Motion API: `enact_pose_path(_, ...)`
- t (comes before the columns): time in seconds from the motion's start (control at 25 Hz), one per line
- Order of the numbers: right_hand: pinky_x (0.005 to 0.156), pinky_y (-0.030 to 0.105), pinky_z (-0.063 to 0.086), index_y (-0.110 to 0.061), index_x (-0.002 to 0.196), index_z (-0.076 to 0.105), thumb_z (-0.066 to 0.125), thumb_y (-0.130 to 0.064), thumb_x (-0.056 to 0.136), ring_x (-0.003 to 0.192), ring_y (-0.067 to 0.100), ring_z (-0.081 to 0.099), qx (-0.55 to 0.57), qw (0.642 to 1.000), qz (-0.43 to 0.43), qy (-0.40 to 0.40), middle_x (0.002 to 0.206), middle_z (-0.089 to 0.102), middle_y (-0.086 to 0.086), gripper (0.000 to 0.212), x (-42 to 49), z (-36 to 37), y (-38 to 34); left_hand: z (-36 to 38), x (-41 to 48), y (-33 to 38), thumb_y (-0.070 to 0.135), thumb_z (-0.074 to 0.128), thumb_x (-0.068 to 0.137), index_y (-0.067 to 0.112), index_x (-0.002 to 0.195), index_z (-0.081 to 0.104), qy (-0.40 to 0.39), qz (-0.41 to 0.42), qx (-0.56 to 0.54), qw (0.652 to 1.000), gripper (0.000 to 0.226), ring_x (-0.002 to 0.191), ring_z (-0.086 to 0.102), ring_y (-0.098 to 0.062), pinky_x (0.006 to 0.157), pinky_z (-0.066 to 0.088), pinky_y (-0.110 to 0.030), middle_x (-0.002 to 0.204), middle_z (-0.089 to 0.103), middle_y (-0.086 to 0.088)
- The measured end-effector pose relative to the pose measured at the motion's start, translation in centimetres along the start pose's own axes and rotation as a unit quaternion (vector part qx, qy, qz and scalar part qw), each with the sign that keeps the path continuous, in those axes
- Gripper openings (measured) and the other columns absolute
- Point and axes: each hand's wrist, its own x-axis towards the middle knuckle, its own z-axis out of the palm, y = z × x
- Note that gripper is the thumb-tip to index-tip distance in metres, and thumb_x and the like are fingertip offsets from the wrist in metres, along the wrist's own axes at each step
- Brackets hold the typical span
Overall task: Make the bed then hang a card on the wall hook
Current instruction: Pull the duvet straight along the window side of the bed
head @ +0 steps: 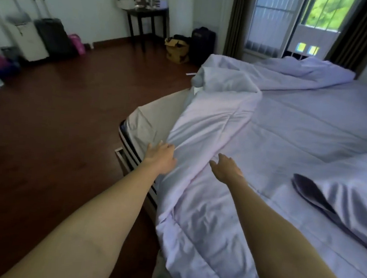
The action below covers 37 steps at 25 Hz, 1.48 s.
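Head view: both bare arms reach forward over the near left edge of the bed (pixel 314 134).
Bed: lavender sheet across the top; bare beige mattress (pixel 155 115) shows at the left corner.
Comforter (pixel 213 128): bunched along the left edge, rolled back toward the far corner.
Pillow (pixel 348 201): at the right edge.
Left hand (pixel 161 157): fingers loosely spread, tips touching the comforter's fold.
Right hand (pixel 225 170): fingers spread, flat, just beside the same fold; contact unclear.
Card: not visible.
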Motion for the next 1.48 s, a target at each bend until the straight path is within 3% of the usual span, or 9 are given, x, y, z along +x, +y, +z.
enact_pose_path(0.28,0.104,0.040,0.037,-0.007,0.143,0.034,0.039,-0.033,0.098,0.130,0.034,0.043,0.102,0.981,0.168,0.002,0.145,0.042,0.017,0.052,11.7,1.6,4.7,0.3,15.4,1.4,0.030,0.039,0.096,0.011,0.140,0.037,-0.026,0.138,0.034,0.989,0.048,0.137,0.035,-0.026,0.112,0.025,-0.046,0.149,0.038,-0.009)
enact_pose_path(0.52,0.100,0.034,0.038,0.000,0.134,0.044,0.046,-0.029,0.096,0.127,0.035,0.047,0.190,0.956,0.224,-0.002,0.140,0.048,0.020,0.048,18.3,3.8,2.6,0.8,24.0,-1.3,0.031,0.042,0.094,0.014,0.132,0.045,-0.064,0.195,0.064,0.977,0.042,0.134,0.041,-0.026,0.110,0.030,-0.043,0.146,0.042,-0.008)
enact_pose_path(0.68,0.084,0.034,0.043,-0.001,0.120,0.054,0.047,-0.044,0.083,0.096,0.025,0.051,0.393,0.861,0.320,0.038,0.112,0.055,0.017,0.057,21.4,6.3,0.6,1.7,30.4,-2.7,0.038,0.044,0.094,0.016,0.141,0.037,-0.105,0.265,0.095,0.954,0.053,0.139,0.035,-0.025,0.114,0.028,-0.043,0.152,0.034,-0.007)
enact_pose_path(0.76,0.083,0.033,0.044,-0.004,0.118,0.053,0.056,-0.050,0.077,0.102,0.027,0.056,0.477,0.800,0.351,0.094,0.111,0.054,0.013,0.062,22.8,7.5,-0.6,2.5,33.6,-3.6,0.042,0.046,0.092,0.015,0.143,0.034,-0.127,0.291,0.125,0.940,0.059,0.138,0.035,-0.027,0.114,0.029,-0.041,0.152,0.033,-0.007)
enact_pose_path(0.92,0.081,0.032,0.049,-0.009,0.117,0.056,0.073,-0.016,0.077,0.099,0.026,0.061,0.526,0.755,0.329,0.212,0.106,0.062,0.008,0.044,23.0,8.7,-4.2,2.5,37.7,-4.9,0.045,0.040,0.095,0.012,0.149,0.023,-0.151,0.298,0.071,0.940,0.065,0.138,0.037,-0.030,0.113,0.032,-0.041,0.155,0.031,-0.012)
enact_pose_path(1.04,0.081,0.026,0.045,-0.022,0.118,0.054,0.069,-0.002,0.075,0.094,0.017,0.058,0.525,0.782,0.251,0.221,0.102,0.062,-0.001,0.050,21.8,8.7,-9.3,-0.4,39.1,-4.0,0.048,0.038,0.096,0.012,0.146,0.027,-0.103,0.301,-0.095,0.943,0.063,0.131,0.046,-0.035,0.108,0.037,-0.043,0.146,0.044,-0.018)
enact_pose_path(1.24,0.084,0.026,0.045,-0.025,0.115,0.060,0.071,-0.013,0.067,0.091,0.006,0.053,0.416,0.889,0.158,0.108,0.098,0.058,-0.008,0.051,21.4,10.9,-18.6,-6.8,40.8,-2.8,0.059,0.051,0.086,0.014,0.152,0.005,-0.124,0.309,-0.241,0.911,0.092,0.140,0.030,-0.038,0.113,0.027,-0.042,0.155,0.020,-0.024)
enact_pose_path(1.4,0.098,0.033,0.042,-0.017,0.126,0.059,0.060,-0.003,0.077,0.110,0.019,0.057,0.265,0.959,0.098,0.015,0.118,0.063,0.005,0.051,21.6,15.0,-26.1,-5.4,41.0,-6.9,0.066,0.064,0.072,0.035,0.148,-0.017,-0.067,0.356,-0.017,0.932,0.115,0.146,-0.003,-0.043,0.109,0.017,-0.064,0.158,-0.019,-0.017)
enact_pose_path(1.48,0.097,0.038,0.040,-0.012,0.124,0.058,0.053,-0.002,0.080,0.115,0.031,0.054,0.204,0.976,0.075,-0.033,0.125,0.056,0.016,0.045,21.2,17.7,-29.4,-3.2,41.3,-10.8,0.044,0.063,0.084,0.039,0.147,-0.015,0.002,0.359,0.089,0.929,0.101,0.144,0.012,-0.044,0.104,0.027,-0.063,0.159,-0.011,-0.019)
